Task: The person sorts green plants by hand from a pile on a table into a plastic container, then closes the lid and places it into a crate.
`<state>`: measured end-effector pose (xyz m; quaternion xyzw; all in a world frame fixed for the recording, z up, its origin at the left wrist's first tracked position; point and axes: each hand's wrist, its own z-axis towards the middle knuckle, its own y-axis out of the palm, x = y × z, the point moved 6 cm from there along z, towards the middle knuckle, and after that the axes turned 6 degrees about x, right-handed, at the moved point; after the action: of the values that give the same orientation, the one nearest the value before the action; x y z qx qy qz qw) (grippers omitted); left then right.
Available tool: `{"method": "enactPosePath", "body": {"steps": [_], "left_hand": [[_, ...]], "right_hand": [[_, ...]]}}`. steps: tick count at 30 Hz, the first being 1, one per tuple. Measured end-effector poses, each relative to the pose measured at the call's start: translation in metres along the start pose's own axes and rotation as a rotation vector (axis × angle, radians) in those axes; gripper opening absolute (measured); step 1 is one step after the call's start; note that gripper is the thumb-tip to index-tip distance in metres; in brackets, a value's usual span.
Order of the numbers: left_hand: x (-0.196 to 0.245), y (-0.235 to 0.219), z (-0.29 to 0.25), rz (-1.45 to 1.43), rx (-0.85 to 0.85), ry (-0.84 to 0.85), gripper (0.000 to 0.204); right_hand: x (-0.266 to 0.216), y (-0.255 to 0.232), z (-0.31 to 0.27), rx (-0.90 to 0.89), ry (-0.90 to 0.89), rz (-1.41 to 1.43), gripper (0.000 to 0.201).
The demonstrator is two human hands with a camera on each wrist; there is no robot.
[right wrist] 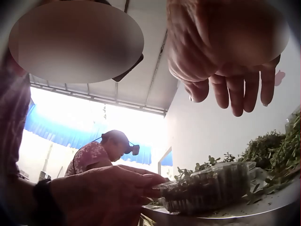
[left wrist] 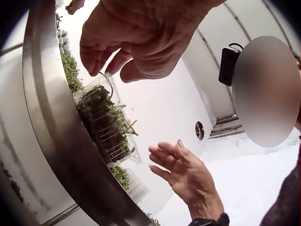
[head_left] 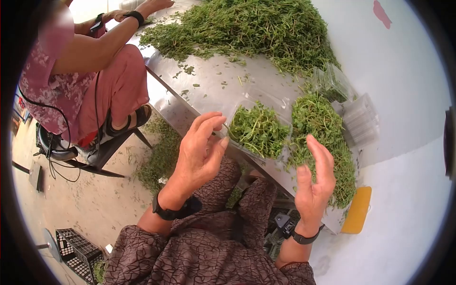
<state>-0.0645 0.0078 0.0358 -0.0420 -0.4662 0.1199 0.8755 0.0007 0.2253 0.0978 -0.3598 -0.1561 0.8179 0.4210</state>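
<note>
A clear plastic box (head_left: pixel 286 152) heaped with leafy green stems (head_left: pixel 259 128) sits at the near edge of the metal table. My left hand (head_left: pixel 198 149) is raised at the box's left side, thumb apart from the fingers, fingertips right by its rim. In the left wrist view, a thin stem or rim edge shows just under those fingertips. My right hand (head_left: pixel 317 178) is held up on the other side with fingers extended and nothing in it. From the right wrist view, the filled box (right wrist: pixel 207 188) shows greens rising above its rim.
A large pile of greens (head_left: pixel 266 28) covers the far part of the table (head_left: pixel 213 76). A smaller heap (head_left: pixel 323 142) lies right of the box, beside stacked clear containers (head_left: pixel 362 118) and a yellow board (head_left: pixel 356 211). Another person (head_left: pixel 90 71) sits at left. A black crate (head_left: pixel 78 251) stands on the floor.
</note>
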Motion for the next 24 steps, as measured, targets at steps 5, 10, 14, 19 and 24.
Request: {"method": "enactPosePath", "body": {"steps": [5,10,14,19,24], "left_hand": [[-0.009,-0.007,-0.004,-0.029,0.098,-0.077,0.036],[-0.019,0.002,-0.007,-0.111,0.083,-0.115,0.034],[-0.013,0.007,-0.005,-0.057,0.046,-0.069,0.027],[0.001,0.009,-0.010,-0.076,0.019,-0.059,0.011],[0.008,0.014,-0.017,-0.091,-0.012,0.031,0.011]], "right_hand": [[0.000,0.016,0.004,-0.028,-0.016,-0.074,0.040],[0.023,0.024,-0.011,0.013,0.185,-0.032,0.034],[0.026,0.031,-0.014,0.023,0.194,-0.017,0.029],[0.034,0.028,-0.011,0.009,0.202,-0.043,0.029],[0.026,0.021,-0.002,0.023,0.145,-0.037,0.032]]}}
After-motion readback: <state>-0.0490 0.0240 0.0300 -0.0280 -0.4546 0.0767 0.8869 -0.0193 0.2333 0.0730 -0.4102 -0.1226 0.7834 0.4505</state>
